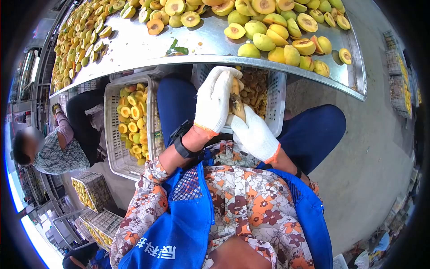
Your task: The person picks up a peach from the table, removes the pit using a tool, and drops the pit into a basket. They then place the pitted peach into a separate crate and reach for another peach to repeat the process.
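Two gloved hands meeting: my left hand [214,96] and right hand [257,136] together, whatever they clamp unclear, right over the plastic crate [278,101], seemingly so scraps drop inside; halved stone fruit [235,31] lies ahead on the tabletop [134,47], within reach.

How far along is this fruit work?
Seemingly done: hollowed halves in the side crate, brown scraps between the knees. In hand: a brownish object, partly hidden, between left hand and right hand. Apparently left to do: many brown-centred halves on the metal table.
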{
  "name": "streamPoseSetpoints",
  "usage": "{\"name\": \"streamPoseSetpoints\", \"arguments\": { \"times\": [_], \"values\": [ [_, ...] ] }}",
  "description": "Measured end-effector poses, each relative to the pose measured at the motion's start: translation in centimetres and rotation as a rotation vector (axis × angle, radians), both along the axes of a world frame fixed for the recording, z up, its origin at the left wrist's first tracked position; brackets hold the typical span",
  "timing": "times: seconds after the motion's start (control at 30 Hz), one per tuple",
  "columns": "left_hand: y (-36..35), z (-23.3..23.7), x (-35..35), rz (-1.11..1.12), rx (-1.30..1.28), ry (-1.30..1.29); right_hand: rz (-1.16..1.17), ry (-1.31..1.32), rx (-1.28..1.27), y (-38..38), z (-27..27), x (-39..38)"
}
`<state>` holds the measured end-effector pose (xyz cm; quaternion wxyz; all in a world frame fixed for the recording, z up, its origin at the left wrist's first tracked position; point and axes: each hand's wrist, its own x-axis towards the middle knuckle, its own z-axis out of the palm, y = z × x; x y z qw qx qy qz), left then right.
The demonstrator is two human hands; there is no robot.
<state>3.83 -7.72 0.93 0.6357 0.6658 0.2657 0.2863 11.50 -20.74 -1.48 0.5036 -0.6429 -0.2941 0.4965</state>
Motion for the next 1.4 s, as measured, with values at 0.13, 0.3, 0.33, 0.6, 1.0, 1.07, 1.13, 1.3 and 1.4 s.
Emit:
{"name": "streamPoseSetpoints", "arguments": {
  "times": [0.13, 0.3, 0.33, 0.6, 1.0, 1.07, 1.13, 1.3, 1.4],
  "values": [
    [0.2, -0.5, 0.0, 0.004, 0.083, 0.027, 0.000, 0.583, -0.022, -0.5, 2.0, 0.6],
    [1.1, -1.2, 0.0, -0.098, -0.152, -0.006, 0.056, 0.868, -0.002, -1.1, 0.9, 0.8],
    [0.8, -1.0, 0.1, -0.051, -0.010, 0.020, 0.059, 0.888, 0.014, -1.1, 0.4, 0.8],
    [1.3, -2.2, 0.4, -0.135, -0.161, -0.093, 0.291, 0.127, 0.378, -0.7, -0.9, 1.3],
    [2.3, -3.0, 1.3, -0.130, -0.064, -0.151, 0.107, 1.202, -0.027, 0.1, 1.2, 1.8],
    [2.3, -2.9, 1.3, -0.155, -0.176, -0.139, 0.116, 1.223, 0.002, 0.1, 1.0, 1.6],
    [2.5, -2.8, 1.3, -0.218, -0.416, -0.207, 0.126, 1.242, 0.035, 0.2, 1.1, 1.6],
    [2.8, -3.0, 1.2, -0.152, 0.175, -0.065, 0.061, 1.107, -0.049, 0.4, 1.5, 1.4],
    [2.4, -3.4, 1.2, -0.067, 0.213, -0.106, 0.032, 1.147, -0.065, 0.7, 1.5, 1.5]
  ]
}}
